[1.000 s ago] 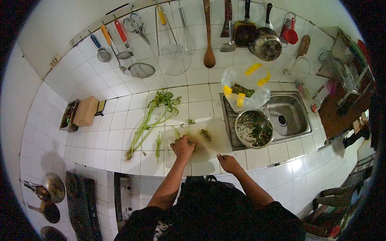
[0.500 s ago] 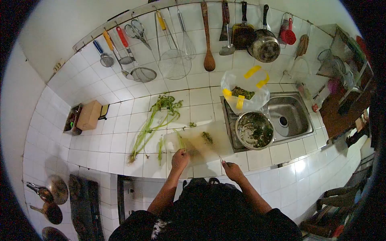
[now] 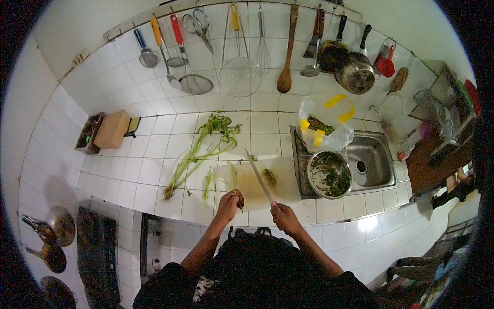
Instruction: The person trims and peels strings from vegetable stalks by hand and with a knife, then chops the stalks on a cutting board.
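My left hand (image 3: 227, 207) is closed around the lower end of a thin green stem (image 3: 234, 179) at the near left of a pale cutting board (image 3: 289, 191). A small reddish-brown piece shows by its fingers; I cannot make out its kind. My right hand (image 3: 286, 219) grips a knife (image 3: 261, 178), its long blade slanting away across the board. Right of the blade lies a small pile of chopped greens (image 3: 269, 178). Left of the board rest long-stemmed leafy greens (image 3: 191, 155) with roots attached, and a short loose stem (image 3: 208, 185).
A steel bowl (image 3: 312, 177) holding chopped greens stands at the sink's (image 3: 392, 167) left side. Behind it is a plastic bag (image 3: 341, 131) with yellow strips. A cardboard box (image 3: 112, 131) sits far left. Utensils such as a wooden spoon (image 3: 284, 80) hang along the wall.
The knife blade, blurred before, now shows clearly and points away over the board. My left hand has turned, exposing the reddish-brown piece. The whole view has shifted slightly.
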`<state>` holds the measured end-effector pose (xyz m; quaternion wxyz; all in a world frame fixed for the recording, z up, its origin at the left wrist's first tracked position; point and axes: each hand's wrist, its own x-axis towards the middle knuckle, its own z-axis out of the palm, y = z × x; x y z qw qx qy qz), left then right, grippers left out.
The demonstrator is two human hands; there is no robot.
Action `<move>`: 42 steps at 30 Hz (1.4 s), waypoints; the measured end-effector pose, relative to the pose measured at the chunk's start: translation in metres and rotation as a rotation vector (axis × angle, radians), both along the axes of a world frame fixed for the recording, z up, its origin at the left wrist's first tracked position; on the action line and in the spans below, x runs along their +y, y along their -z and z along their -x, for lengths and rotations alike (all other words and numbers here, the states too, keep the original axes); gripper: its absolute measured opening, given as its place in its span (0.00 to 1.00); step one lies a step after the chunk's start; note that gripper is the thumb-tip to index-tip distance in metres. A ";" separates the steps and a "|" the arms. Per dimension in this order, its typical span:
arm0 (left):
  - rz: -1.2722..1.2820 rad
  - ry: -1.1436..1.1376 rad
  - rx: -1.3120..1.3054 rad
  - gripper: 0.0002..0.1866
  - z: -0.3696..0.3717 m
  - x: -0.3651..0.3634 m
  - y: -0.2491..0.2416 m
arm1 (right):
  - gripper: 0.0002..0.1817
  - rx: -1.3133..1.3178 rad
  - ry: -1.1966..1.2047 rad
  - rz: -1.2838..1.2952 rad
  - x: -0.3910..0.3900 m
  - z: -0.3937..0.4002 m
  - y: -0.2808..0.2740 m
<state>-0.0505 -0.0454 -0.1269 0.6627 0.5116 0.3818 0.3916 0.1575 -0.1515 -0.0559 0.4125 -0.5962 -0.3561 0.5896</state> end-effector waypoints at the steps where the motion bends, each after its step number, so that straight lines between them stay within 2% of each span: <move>1: 0.060 0.046 -0.029 0.11 0.000 -0.004 -0.009 | 0.22 0.075 0.006 -0.044 0.003 0.004 -0.012; 3: 0.123 0.038 -0.018 0.10 -0.005 -0.008 -0.025 | 0.21 0.113 0.022 -0.044 0.006 0.009 -0.033; 6: 0.181 0.017 -0.035 0.09 -0.014 -0.008 -0.060 | 0.19 -0.062 -0.024 -0.042 0.011 0.015 -0.040; 8: 0.217 0.016 -0.118 0.10 -0.011 -0.012 -0.072 | 0.18 -0.415 -0.068 -0.207 0.014 0.024 -0.040; 11: 0.161 0.009 -0.113 0.10 -0.009 -0.013 -0.075 | 0.16 -0.443 -0.070 -0.177 0.019 0.035 -0.040; 18: 0.215 -0.019 -0.151 0.11 0.010 -0.014 -0.068 | 0.15 -0.475 -0.037 -0.200 0.030 0.059 -0.039; 20: 0.055 -0.292 -0.079 0.14 0.012 -0.016 -0.063 | 0.15 -0.503 -0.038 -0.196 0.031 0.062 -0.037; 21: 0.050 -0.291 -0.082 0.14 0.016 -0.018 -0.064 | 0.15 -0.505 -0.037 -0.200 0.031 0.062 -0.036; 23: -0.699 -0.635 0.483 0.20 0.031 -0.022 -0.067 | 0.16 -0.443 -0.056 -0.199 0.030 0.063 -0.031; 24: -0.865 -0.564 0.538 0.21 0.038 -0.022 -0.071 | 0.16 -0.447 -0.053 -0.206 0.031 0.064 -0.032; 25: -0.968 -0.394 0.511 0.19 0.044 -0.023 -0.072 | 0.16 -0.465 -0.094 -0.153 0.030 0.065 -0.035; 26: -1.009 -0.307 0.509 0.18 0.043 -0.023 -0.074 | 0.17 -0.484 -0.136 -0.095 0.029 0.066 -0.037; 28: -1.018 -0.143 0.503 0.17 0.041 -0.028 -0.077 | 0.17 -0.443 -0.124 -0.098 0.024 0.071 -0.041; 33: -1.040 0.031 0.401 0.14 0.031 -0.024 -0.066 | 0.17 -0.410 -0.085 -0.111 0.020 0.073 -0.029; 35: -0.885 0.151 0.277 0.12 0.030 -0.023 -0.056 | 0.17 -0.394 -0.067 -0.090 0.020 0.072 -0.037; 37: -0.884 0.167 0.297 0.10 0.029 -0.017 -0.059 | 0.17 -0.436 -0.101 -0.115 0.019 0.065 -0.030; 41: -0.781 0.142 0.268 0.10 0.021 -0.003 -0.084 | 0.17 -0.176 0.031 0.035 0.017 0.055 -0.060; 42: -0.507 0.123 0.247 0.10 0.020 -0.003 -0.095 | 0.18 -0.147 0.013 0.041 0.014 0.049 -0.067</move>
